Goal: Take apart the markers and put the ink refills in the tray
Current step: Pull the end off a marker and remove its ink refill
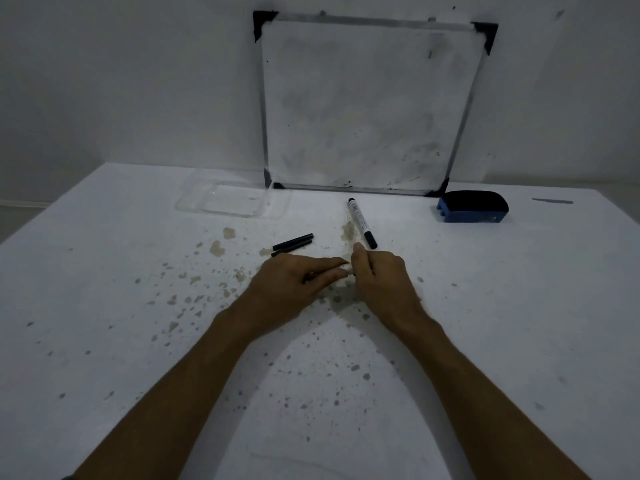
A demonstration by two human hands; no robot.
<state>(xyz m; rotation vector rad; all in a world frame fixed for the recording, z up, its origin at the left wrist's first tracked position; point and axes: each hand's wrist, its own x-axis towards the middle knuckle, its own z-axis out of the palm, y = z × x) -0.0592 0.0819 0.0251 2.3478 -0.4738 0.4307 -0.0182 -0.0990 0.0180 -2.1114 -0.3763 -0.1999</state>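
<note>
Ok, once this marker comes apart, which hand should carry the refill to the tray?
Left, probably. The clear tray sits far-left on the table, on the left hand's side, with only two black sticks between. The right hand would cross over.

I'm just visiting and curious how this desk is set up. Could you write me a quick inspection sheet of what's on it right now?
Surface: white table, speckled with brownish stains.
Job's things: clear tray at the back left, looks empty; one whole marker lying capped; two black sticks side by side, possibly refills; another marker mostly hidden between the hands.
Clutter: blue eraser at the back right.
Grippers: left hand and right hand both closed on the hidden marker.
Cables: nothing seen.
Surroundings: smudged whiteboard leaning against a plain wall.
</note>
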